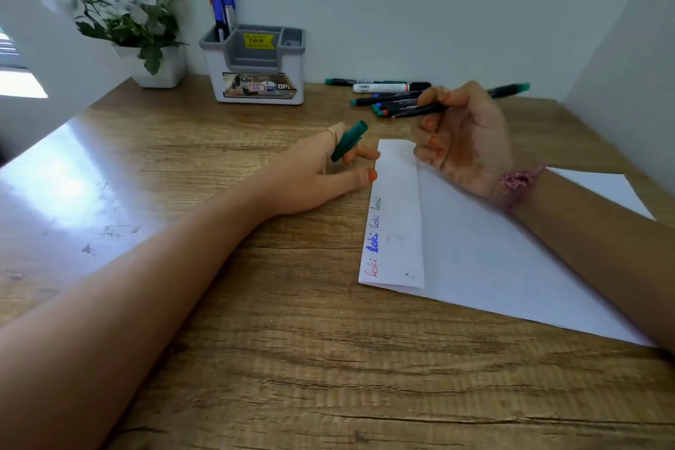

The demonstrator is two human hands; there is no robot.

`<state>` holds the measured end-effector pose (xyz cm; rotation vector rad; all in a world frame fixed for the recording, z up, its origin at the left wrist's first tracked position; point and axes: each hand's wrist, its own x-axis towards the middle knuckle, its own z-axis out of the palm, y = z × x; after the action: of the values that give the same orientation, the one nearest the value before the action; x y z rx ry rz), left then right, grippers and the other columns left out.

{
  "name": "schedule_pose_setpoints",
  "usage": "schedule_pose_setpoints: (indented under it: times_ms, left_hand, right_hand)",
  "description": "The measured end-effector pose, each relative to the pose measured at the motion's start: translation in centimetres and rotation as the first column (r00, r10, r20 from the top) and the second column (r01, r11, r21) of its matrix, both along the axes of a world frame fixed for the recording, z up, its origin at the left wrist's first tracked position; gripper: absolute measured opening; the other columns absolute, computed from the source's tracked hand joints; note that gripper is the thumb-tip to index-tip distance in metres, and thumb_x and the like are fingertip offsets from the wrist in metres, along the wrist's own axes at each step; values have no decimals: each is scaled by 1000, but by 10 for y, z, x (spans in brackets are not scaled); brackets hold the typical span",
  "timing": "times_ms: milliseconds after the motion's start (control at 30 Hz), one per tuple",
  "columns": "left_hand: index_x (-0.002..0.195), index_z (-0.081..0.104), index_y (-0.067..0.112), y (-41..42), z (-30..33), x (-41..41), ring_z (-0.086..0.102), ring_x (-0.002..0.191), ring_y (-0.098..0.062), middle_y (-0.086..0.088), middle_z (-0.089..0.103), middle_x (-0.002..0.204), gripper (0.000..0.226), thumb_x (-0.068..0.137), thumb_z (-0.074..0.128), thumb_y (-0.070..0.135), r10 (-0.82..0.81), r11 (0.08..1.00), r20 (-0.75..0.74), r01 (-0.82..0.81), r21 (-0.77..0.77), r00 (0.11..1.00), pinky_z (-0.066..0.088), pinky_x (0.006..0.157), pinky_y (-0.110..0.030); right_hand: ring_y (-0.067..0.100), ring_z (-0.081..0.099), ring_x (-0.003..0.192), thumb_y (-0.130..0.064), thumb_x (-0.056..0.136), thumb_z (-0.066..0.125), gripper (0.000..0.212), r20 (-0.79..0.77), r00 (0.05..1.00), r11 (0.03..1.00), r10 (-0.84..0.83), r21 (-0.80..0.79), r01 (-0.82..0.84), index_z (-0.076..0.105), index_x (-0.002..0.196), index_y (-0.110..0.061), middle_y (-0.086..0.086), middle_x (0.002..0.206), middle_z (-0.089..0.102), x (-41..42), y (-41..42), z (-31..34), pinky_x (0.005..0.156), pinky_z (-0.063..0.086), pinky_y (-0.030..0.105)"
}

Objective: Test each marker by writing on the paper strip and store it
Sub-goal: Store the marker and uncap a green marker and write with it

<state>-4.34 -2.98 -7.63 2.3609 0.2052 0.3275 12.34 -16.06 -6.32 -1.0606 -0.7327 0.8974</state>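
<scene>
- Paper strip (396,215), the folded left flap of a white sheet (511,267) on my wooden desk (255,340); all positions below are given relative to it. Four short handwritten words run along its left edge: red nearest me, then bold blue, then two thin dark ones.
- My left hand (314,175) rests on the desk just left of the strip's far end, thumb tip touching its edge. The fingers pinch a green marker cap (350,141), tilted, open end upward.
- My right hand (464,142) is raised over the strip's far right corner, closed around an uncapped dark marker (471,100) with a green rear end; its tip points left, clear of the paper. A pink thread band sits on that wrist.
- Beyond the strip's far end, a loose group of markers (387,95) lies on the desk: dark barrels with green, blue and red ends, and one white barrel.
- Farther back and to the left stands a grey-and-white organizer (255,66) holding one red and two blue markers (221,0) upright in its left rear compartment.
- Left of the organizer, a white pot of pale flowers (128,18).
</scene>
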Motion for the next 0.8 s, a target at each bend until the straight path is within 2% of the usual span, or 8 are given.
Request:
schedule_pose_setpoints:
  times_ms: [67,133,233,333,400,500,633,800]
  left_hand:
    - [99,51,8,-1,-1,0,50,68,6,22,57,80,36,89,54,42,51,999,61,-51,-3,997,39,63,-15]
    - [91,48,10,-2,-2,-1,45,64,-5,4,51,74,35,94,43,45,93,995,92,-95,13,991,38,61,-25]
    - [90,49,18,0,-2,-1,40,56,0,7,45,67,31,99,30,39,147,989,140,-147,-12,979,33,55,-16]
    - [100,54,20,2,-2,0,45,60,7,11,47,70,29,100,30,37,163,983,150,-174,66,975,33,54,-8]
    - [107,54,22,4,-3,1,48,72,9,13,52,83,27,99,32,36,159,976,160,-180,126,974,34,60,-5]
    - [114,54,18,7,-4,2,50,83,-1,5,54,99,27,99,36,33,177,965,202,-210,158,963,36,68,-9]
    - [119,52,16,9,-4,4,45,78,2,3,50,97,28,98,39,29,187,953,236,-234,193,954,32,65,-2]
    - [123,51,15,11,-5,6,44,79,-3,2,48,100,31,97,40,30,199,941,242,-255,223,950,32,67,-4]
  right_hand:
    - [10,35,48,-24,81,35,36,-19,1000,1000,14,-17,-14,69,70,-16,-2,56,49,1,-1,-1,45,20,19]
    - [9,38,50,-22,88,28,45,-18,1000,1000,18,-22,-19,70,74,-16,-2,59,53,1,-1,-2,44,24,18]
    - [9,41,51,-20,86,34,31,15,1000,1000,13,-25,-13,64,82,-18,-1,64,58,1,-2,-5,43,29,17]
    - [9,45,50,-18,81,41,13,-17,1000,1000,-4,-23,4,54,81,-20,1,65,63,1,-2,-6,42,35,18]
    - [8,47,49,-15,87,41,16,-16,1000,999,-25,-24,25,52,77,-21,2,67,66,-1,-3,-6,42,38,18]
    - [7,48,50,-15,92,41,24,7,998,998,-59,-24,59,54,73,-22,3,70,69,-4,-5,-6,43,40,17]
    - [5,47,49,-17,92,47,23,34,993,992,-114,-44,116,59,73,-23,-1,68,69,-6,-6,-4,45,39,15]
    - [4,46,47,-18,88,54,27,30,990,989,-136,-52,137,65,64,-23,-3,60,63,-7,-5,-4,40,37,15]
